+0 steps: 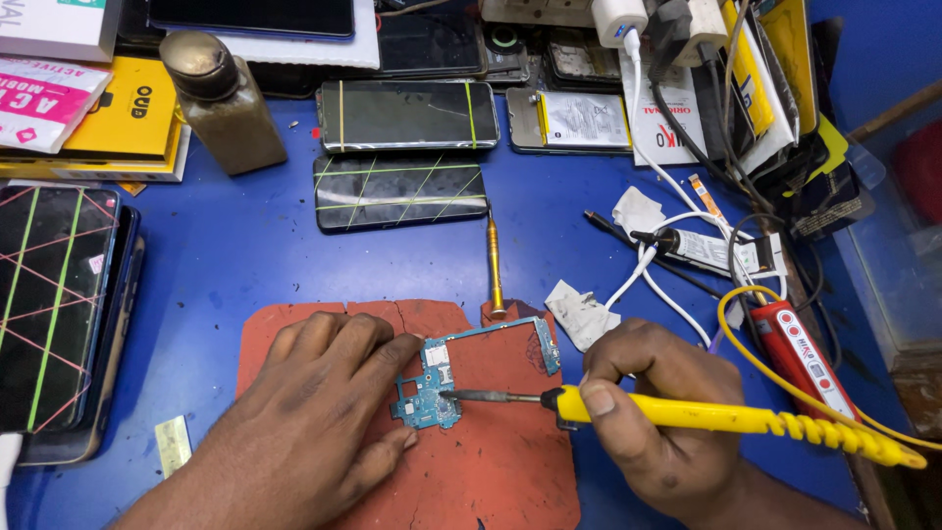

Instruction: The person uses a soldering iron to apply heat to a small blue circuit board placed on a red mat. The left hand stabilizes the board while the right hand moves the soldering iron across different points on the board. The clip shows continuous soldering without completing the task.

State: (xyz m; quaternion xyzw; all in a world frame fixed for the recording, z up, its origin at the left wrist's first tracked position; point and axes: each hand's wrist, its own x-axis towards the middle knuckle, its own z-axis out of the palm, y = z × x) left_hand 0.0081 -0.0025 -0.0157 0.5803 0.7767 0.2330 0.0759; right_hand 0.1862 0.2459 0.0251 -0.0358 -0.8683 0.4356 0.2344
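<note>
Circuit board [439, 378] was pinned flat by left hand [314, 412]; yellow soldering iron [687, 412] was gripped closed in right hand [653, 412]. Yellow box [132, 118] was stacked top-left on counter [235, 255].

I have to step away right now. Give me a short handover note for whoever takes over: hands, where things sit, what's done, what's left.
Left hand: flat on the red mat, fingertips pinning the blue circuit board.
Right hand: grip shut on the yellow soldering iron, tip touching the board's lower middle.
Nearby: brass screwdriver above the mat, banded phones behind it.
Done: board bare on the mat.
Left: joint unfinished; iron not yet lifted.
</note>
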